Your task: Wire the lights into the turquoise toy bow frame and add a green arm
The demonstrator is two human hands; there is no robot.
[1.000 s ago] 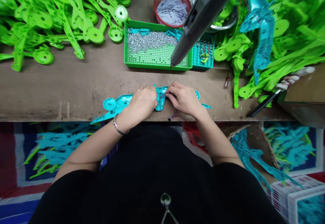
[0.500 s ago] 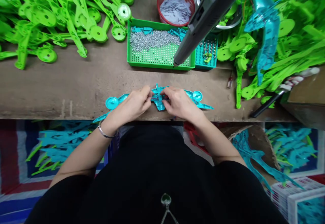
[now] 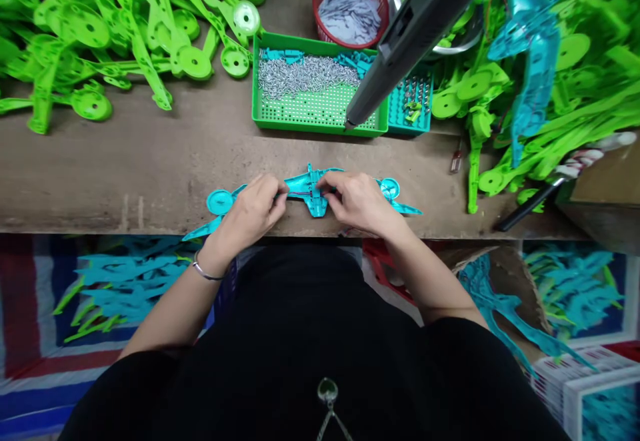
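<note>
both hands pinch the teal plastic frame (image 3: 310,191) at its middle, left hand (image 3: 253,208) and right hand (image 3: 357,202) with fingers narrow on it. it looks light, stiff and thin-armed, so best gripped at the hub.

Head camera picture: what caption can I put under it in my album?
Both hands, left and right, press a teal plastic part on the workbench.

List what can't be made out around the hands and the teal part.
- Head view: the teal part is covered on both sides of its middle by the left hand and right hand.
- Thin wires at its middle: too small to trace.
- Screwdriver: its top is cut off by the upper edge.
- Screws in the green tray: too small to tell their type.
</note>
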